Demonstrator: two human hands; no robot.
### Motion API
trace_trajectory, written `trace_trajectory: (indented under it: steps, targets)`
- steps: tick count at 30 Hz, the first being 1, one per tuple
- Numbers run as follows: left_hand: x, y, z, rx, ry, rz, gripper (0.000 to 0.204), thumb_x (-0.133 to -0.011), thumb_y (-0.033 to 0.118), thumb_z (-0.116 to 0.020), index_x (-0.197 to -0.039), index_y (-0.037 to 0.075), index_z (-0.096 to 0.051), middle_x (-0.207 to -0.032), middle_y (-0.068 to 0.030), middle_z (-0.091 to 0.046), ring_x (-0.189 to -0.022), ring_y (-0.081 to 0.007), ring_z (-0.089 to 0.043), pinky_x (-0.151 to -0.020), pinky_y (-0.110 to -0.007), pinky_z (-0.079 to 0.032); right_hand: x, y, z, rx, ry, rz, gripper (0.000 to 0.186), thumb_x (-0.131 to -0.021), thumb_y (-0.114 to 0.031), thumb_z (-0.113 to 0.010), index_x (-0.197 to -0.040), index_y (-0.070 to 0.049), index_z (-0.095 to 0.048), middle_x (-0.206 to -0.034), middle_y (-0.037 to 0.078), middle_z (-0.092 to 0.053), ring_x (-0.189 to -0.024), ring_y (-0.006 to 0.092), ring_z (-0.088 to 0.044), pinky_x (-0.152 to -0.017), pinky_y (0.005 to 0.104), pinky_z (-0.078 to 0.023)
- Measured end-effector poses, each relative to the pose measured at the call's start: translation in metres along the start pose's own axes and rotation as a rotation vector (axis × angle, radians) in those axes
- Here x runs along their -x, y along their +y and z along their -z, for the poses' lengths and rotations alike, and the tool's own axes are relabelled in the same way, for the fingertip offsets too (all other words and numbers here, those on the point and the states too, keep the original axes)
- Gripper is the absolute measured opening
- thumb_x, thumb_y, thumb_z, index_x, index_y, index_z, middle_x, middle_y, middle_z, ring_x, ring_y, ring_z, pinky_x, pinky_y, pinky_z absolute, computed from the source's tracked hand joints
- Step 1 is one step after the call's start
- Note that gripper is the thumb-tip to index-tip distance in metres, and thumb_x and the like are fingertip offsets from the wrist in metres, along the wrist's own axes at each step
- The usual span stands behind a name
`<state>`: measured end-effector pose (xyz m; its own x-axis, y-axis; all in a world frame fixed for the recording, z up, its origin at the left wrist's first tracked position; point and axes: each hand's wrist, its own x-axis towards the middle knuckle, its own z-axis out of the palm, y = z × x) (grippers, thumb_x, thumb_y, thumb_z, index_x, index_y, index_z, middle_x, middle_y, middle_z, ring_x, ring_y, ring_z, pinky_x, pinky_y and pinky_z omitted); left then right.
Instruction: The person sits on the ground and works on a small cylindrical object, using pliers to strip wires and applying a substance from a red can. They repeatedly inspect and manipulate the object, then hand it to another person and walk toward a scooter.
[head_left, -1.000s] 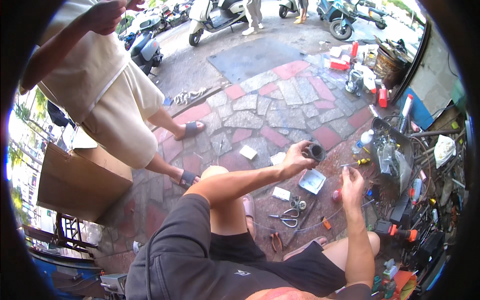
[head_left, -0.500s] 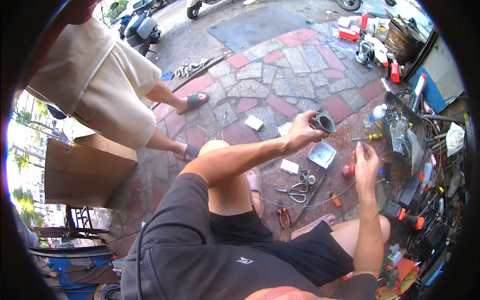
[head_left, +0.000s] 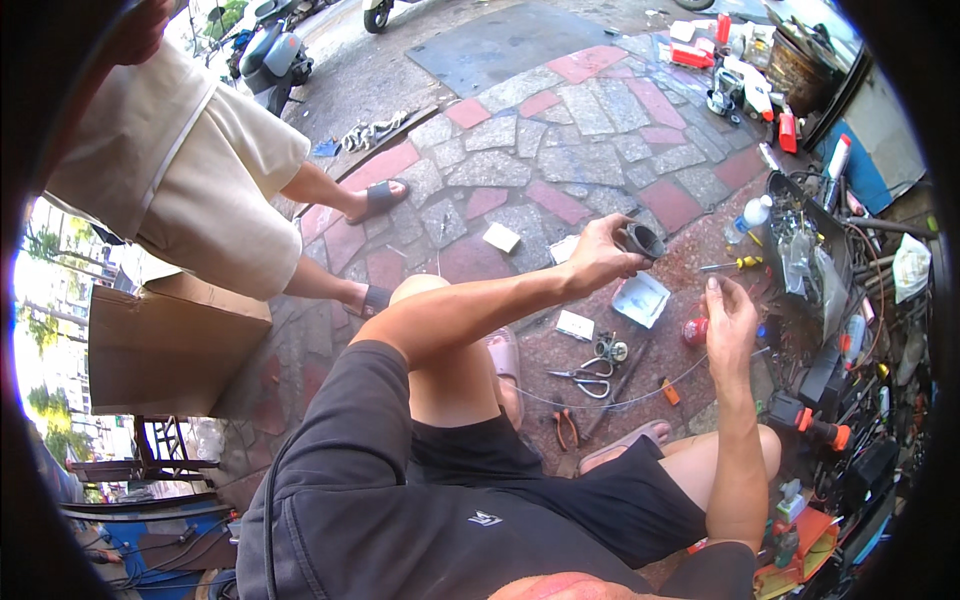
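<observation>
My left hand reaches out over the paving, its fingers wrapped round a short dark hollow tube whose open end faces right. My right hand is raised to the right of it, thumb and fingertips pressed together. Whatever it may pinch is too small to make out. Close to that hand stands a small red container. A shallow white tray lies on the ground below the tube. A thin pale cable curves along the ground toward my right wrist.
Scissors, orange-handled pliers, a small metal mechanism and an orange piece lie between my feet. A yellow-handled screwdriver and cluttered tools line the right. A person in beige shorts stands left, by a cardboard box.
The view has shifted slightly. My left hand still holds the tube in nearly the same place, and my right hand stays raised with its fingertips together.
</observation>
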<state>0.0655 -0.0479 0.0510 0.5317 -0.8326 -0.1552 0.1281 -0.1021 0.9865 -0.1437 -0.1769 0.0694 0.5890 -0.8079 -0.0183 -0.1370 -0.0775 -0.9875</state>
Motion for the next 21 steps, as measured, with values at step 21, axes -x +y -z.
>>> trace_trajectory:
  steps: [21]
  targets:
    - [0.003, 0.001, -0.002, -0.002, 0.013, 0.012, 0.047, -0.077, 0.003, -0.085, -0.119, -0.003, -0.065, -0.091, -0.0099, -0.072, -0.077, -0.0147, -0.069, -0.064, -0.029, -0.055, 0.000, 0.009, 0.003, 0.063, 0.012, 0.011, 0.030, -0.103, -0.019, -0.068, -0.116, 0.008, -0.065, -0.094, 0.004, -0.067, -0.082, 0.0090, -0.061, -0.074, 0.0250, -0.050]
